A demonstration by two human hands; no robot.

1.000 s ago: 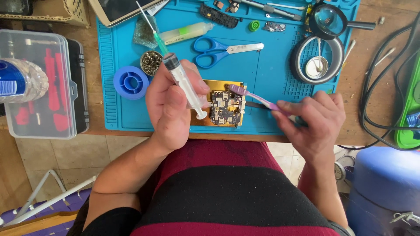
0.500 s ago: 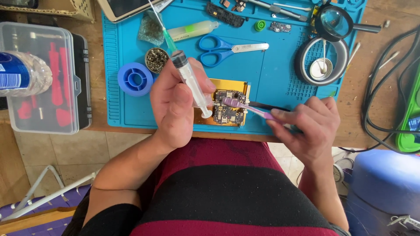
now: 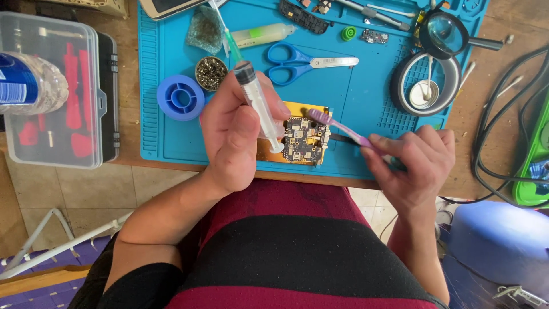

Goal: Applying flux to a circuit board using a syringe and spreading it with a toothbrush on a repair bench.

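Observation:
My left hand (image 3: 237, 134) grips a clear plastic syringe (image 3: 258, 103), tilted with its tip down at the left edge of a small dark circuit board (image 3: 306, 140). The board rests on a yellow pad (image 3: 303, 111) on the blue work mat (image 3: 354, 86), near the mat's front edge. My right hand (image 3: 414, 166) holds a purple toothbrush (image 3: 343, 129) by its handle. The brush head lies on the board's upper right part.
On the mat lie blue-handled scissors (image 3: 297, 63), a blue spool (image 3: 180, 97), a round tin of small metal parts (image 3: 211, 72), a tape roll (image 3: 426, 83), a magnifier (image 3: 443, 34). A clear plastic box (image 3: 57, 97) and a bottle (image 3: 28, 83) stand left. Cables (image 3: 503, 126) lie right.
The toothbrush head has shifted a little across the board, up and to the right. The syringe stays held at the board's left edge. The view has drifted slightly.

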